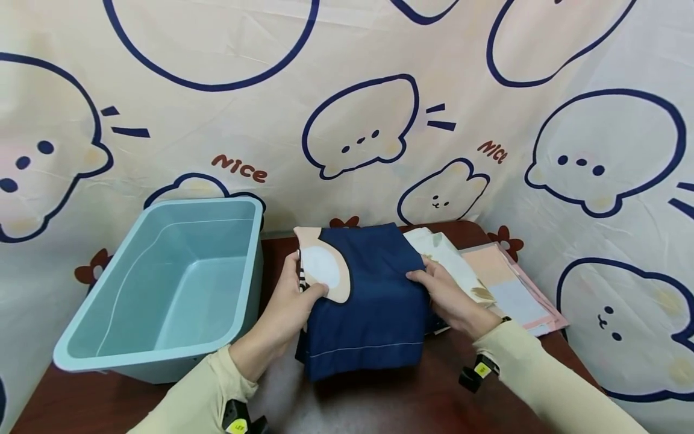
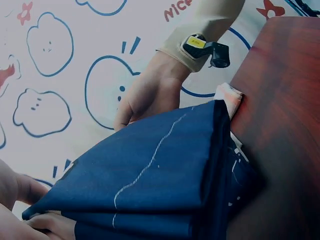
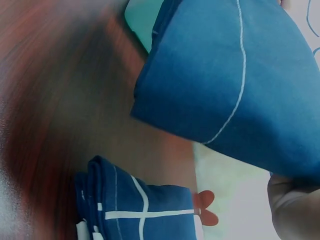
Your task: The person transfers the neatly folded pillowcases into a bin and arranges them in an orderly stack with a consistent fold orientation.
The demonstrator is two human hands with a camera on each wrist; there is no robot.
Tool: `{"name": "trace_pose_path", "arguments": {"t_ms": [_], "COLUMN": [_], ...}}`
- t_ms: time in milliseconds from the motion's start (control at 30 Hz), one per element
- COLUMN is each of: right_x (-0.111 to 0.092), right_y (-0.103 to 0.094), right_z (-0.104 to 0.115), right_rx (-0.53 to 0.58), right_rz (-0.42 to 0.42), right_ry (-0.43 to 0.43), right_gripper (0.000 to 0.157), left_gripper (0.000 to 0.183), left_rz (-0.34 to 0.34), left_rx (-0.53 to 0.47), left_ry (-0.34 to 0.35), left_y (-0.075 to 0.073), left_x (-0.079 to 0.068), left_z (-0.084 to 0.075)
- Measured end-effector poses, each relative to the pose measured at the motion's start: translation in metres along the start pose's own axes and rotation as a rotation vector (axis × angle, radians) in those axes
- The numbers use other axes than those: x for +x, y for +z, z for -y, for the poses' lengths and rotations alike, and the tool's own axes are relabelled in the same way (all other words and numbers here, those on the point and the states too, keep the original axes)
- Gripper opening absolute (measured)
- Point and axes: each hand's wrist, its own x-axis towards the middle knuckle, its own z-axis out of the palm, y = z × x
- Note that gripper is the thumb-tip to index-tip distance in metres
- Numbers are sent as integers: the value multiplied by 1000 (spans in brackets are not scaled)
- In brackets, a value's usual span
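Navy cloth point(image 1: 379, 301) is pinched by the left hand point(image 1: 290, 307) at nine o'clock and right hand point(image 1: 443, 294) at three o'clock.

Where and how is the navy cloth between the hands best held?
The navy cloth is probably best pinched at its side edges, one hand from each side, as the left hand and right hand do: it's folded in layers, with its lower edge hanging.

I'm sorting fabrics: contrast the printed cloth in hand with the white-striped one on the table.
The left hand and right hand hold the printed cloth; the striped cloth lies on the table. The printed cloth shows a cream-and-white print; the striped cloth, crossing white stripes. Both are folded, mostly dark blue.
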Motion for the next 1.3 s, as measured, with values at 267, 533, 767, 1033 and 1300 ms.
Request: {"name": "trace_pose_path", "arguments": {"t_ms": [267,533,767,1033,1300], "right_x": [-3,0,2,8,14], "right_y": [4,11,17,28,45], "right_z": [13,25,34,43,55], "right_rx": [1,-9,-6,2,46], "right_rz": [62,97,115,126,130], "right_ry": [-59,-97,-88,-93,-119], "right_gripper": [58,58,58,56,53], "left_gripper": [74,71,70,74,80], "left_rz": [26,24,13,9,-3], "left_rx": [89,166,182,219,262], "left_ry": [-11,28,57,52,15], "left_y": [-13,-28,-38,-52,-67], "left_x": [-4,-2,-2,-2,-3], "left_z": [-15,-22,-28,-36,-51]}}
